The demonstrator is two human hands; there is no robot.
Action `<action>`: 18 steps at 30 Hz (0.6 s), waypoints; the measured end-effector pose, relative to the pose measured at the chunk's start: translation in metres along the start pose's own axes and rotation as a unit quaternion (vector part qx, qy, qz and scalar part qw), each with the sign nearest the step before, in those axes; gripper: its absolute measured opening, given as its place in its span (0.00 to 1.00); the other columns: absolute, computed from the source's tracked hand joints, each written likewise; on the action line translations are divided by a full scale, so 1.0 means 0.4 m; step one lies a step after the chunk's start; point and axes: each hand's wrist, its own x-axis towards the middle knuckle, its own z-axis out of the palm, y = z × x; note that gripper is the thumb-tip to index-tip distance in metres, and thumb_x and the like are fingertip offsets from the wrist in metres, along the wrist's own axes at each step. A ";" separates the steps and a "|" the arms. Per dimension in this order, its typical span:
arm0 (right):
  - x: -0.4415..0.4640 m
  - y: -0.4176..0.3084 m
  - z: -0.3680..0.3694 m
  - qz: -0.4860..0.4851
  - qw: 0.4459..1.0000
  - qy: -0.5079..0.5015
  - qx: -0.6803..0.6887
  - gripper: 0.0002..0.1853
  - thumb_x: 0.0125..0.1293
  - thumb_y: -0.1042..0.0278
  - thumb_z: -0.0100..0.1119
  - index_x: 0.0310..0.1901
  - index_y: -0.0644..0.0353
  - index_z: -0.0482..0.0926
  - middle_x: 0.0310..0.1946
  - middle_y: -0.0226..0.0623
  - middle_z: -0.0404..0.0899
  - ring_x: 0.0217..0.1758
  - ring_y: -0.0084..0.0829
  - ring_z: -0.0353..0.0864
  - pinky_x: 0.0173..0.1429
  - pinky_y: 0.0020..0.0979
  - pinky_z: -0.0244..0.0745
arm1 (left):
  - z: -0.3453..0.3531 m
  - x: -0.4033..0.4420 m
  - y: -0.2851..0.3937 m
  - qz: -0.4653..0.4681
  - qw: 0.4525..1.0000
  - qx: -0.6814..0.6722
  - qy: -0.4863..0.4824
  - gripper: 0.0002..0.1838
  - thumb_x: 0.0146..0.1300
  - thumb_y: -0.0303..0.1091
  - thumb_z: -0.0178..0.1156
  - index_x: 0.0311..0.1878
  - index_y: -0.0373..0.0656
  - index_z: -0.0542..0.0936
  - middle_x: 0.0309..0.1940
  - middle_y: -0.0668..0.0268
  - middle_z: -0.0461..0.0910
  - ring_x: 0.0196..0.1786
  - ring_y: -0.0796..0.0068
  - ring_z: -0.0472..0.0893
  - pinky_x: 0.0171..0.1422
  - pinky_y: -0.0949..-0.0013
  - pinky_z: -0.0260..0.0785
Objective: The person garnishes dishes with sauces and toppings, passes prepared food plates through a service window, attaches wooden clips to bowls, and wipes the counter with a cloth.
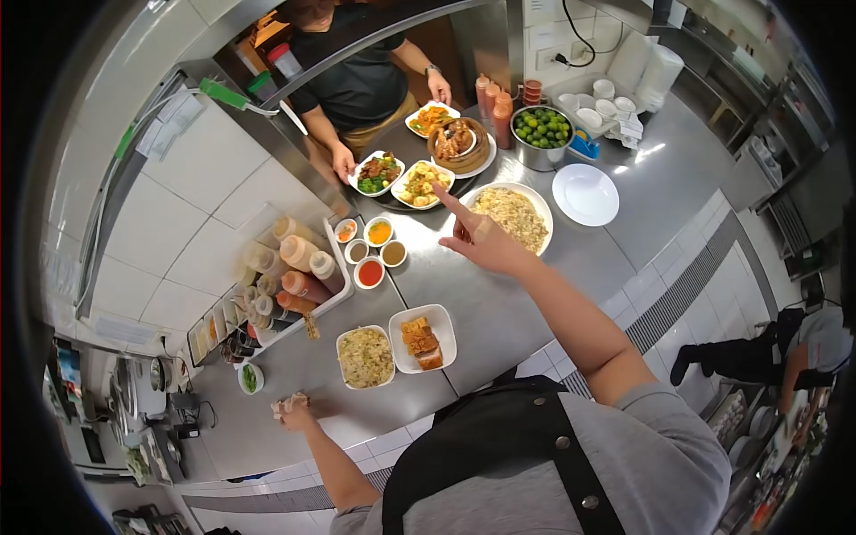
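My right hand (481, 241) reaches over the steel counter, index finger stretched out and thumb apart, holding nothing. Its fingertip is near a white dish of yellowish food chunks (423, 184). Just beside that hand is a plate of fried rice (513, 214). Low on the left, my left hand (296, 417) is closed on a crumpled pale cloth (285, 405) at the counter surface. To its right stand a square bowl of rice (366, 358) and a square bowl of sliced fried cutlet (423, 343). A small cup of chopped greens (251, 378) sits beyond the left hand.
Across the pass, a person (361, 89) has hands on a broccoli dish (376, 173) and another dish (432, 118). Sauce cups (369, 273), a bottle bin (312, 312), a pot of limes (543, 152) and a white plate (585, 194) stand on the counter. Another person (776, 348) is at right.
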 end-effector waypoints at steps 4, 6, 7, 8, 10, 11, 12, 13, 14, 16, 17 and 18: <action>-0.095 0.210 0.044 0.044 0.992 0.122 0.008 0.37 0.61 0.70 0.61 0.70 0.46 0.58 0.29 0.33 0.76 0.34 0.23 0.75 0.43 0.26 0.73 | -0.022 -0.035 0.026 -0.014 0.997 0.061 0.045 0.12 0.56 0.38 0.58 0.42 0.44 0.79 0.39 0.60 0.80 0.49 0.60 0.76 0.59 0.56 0.63; -0.175 0.359 0.035 0.022 0.966 0.256 -0.017 0.36 0.60 0.67 0.61 0.70 0.50 0.58 0.33 0.34 0.75 0.35 0.27 0.75 0.45 0.30 0.73 | 0.062 -0.021 -0.066 -0.041 0.998 0.022 0.035 0.11 0.56 0.36 0.58 0.41 0.45 0.80 0.39 0.58 0.80 0.53 0.62 0.74 0.62 0.60 0.60; -0.223 0.418 0.022 0.041 0.948 0.314 -0.037 0.34 0.60 0.67 0.61 0.69 0.53 0.60 0.37 0.35 0.75 0.39 0.29 0.75 0.48 0.31 0.72 | 0.046 -0.016 -0.068 0.009 0.999 0.031 -0.008 0.10 0.55 0.35 0.58 0.38 0.44 0.81 0.39 0.57 0.80 0.52 0.62 0.74 0.61 0.60 0.62; -0.273 0.460 0.004 0.058 0.925 0.370 -0.058 0.32 0.61 0.67 0.61 0.67 0.56 0.62 0.40 0.37 0.74 0.43 0.30 0.74 0.50 0.32 0.71 | 0.005 -0.004 -0.068 0.057 0.996 0.039 -0.051 0.08 0.55 0.33 0.58 0.36 0.43 0.82 0.38 0.56 0.80 0.51 0.62 0.75 0.59 0.60 0.63; -0.366 0.500 -0.044 0.103 0.884 0.438 -0.127 0.28 0.61 0.68 0.61 0.63 0.58 0.67 0.44 0.40 0.73 0.48 0.34 0.72 0.55 0.36 0.68 | -0.027 0.000 -0.061 0.072 0.992 0.020 -0.103 0.06 0.54 0.30 0.57 0.31 0.42 0.82 0.34 0.55 0.80 0.47 0.62 0.77 0.54 0.61 0.66; -0.407 0.525 -0.068 0.120 0.869 0.450 -0.166 0.27 0.61 0.68 0.61 0.62 0.59 0.68 0.43 0.40 0.73 0.48 0.36 0.72 0.55 0.37 0.67 | -0.021 0.008 -0.067 0.041 0.993 -0.008 -0.109 0.05 0.53 0.29 0.57 0.28 0.41 0.82 0.30 0.55 0.80 0.43 0.62 0.78 0.49 0.62 0.69; -0.441 0.551 -0.094 0.136 0.852 0.462 -0.205 0.25 0.61 0.69 0.60 0.60 0.60 0.68 0.43 0.41 0.73 0.49 0.38 0.71 0.55 0.39 0.67 | -0.014 0.013 -0.075 0.010 0.993 -0.035 -0.116 0.06 0.53 0.28 0.57 0.25 0.41 0.82 0.27 0.55 0.80 0.39 0.62 0.80 0.45 0.62 0.71; -0.463 0.572 -0.121 0.147 0.845 0.461 -0.229 0.25 0.61 0.69 0.61 0.59 0.60 0.69 0.44 0.42 0.73 0.50 0.39 0.71 0.56 0.40 0.66 | -0.008 0.017 -0.083 -0.018 0.989 -0.060 -0.132 0.06 0.52 0.27 0.57 0.23 0.40 0.81 0.23 0.57 0.79 0.34 0.63 0.80 0.39 0.63 0.71; -0.482 0.597 -0.143 0.157 0.835 0.462 -0.253 0.24 0.60 0.69 0.61 0.58 0.61 0.70 0.45 0.43 0.73 0.51 0.40 0.70 0.56 0.40 0.66 | 0.001 0.025 -0.089 -0.045 0.984 -0.086 -0.147 0.07 0.52 0.27 0.57 0.21 0.40 0.81 0.20 0.58 0.79 0.28 0.64 0.79 0.34 0.64 0.70; -0.502 0.641 -0.185 0.175 0.816 0.464 -0.297 0.23 0.60 0.68 0.61 0.57 0.62 0.70 0.44 0.44 0.73 0.51 0.41 0.71 0.55 0.41 0.66 | -0.014 0.022 -0.056 -0.079 0.978 -0.112 -0.160 0.08 0.52 0.27 0.57 0.19 0.39 0.80 0.15 0.60 0.78 0.21 0.66 0.78 0.26 0.66 0.69; -0.487 0.669 -0.210 0.182 0.808 0.463 -0.317 0.24 0.60 0.67 0.61 0.57 0.63 0.70 0.43 0.45 0.74 0.49 0.41 0.73 0.53 0.42 0.68 | -0.044 0.017 -0.029 -0.090 0.977 -0.112 -0.158 0.08 0.52 0.27 0.58 0.19 0.39 0.80 0.14 0.61 0.77 0.18 0.68 0.78 0.24 0.67 0.68; -0.467 0.706 -0.237 0.187 0.800 0.461 -0.336 0.24 0.59 0.66 0.62 0.56 0.64 0.70 0.41 0.46 0.75 0.48 0.41 0.74 0.52 0.42 0.69 | -0.065 0.016 -0.002 -0.101 0.976 -0.112 -0.155 0.08 0.52 0.28 0.58 0.19 0.38 0.80 0.13 0.61 0.77 0.16 0.69 0.77 0.22 0.68 0.67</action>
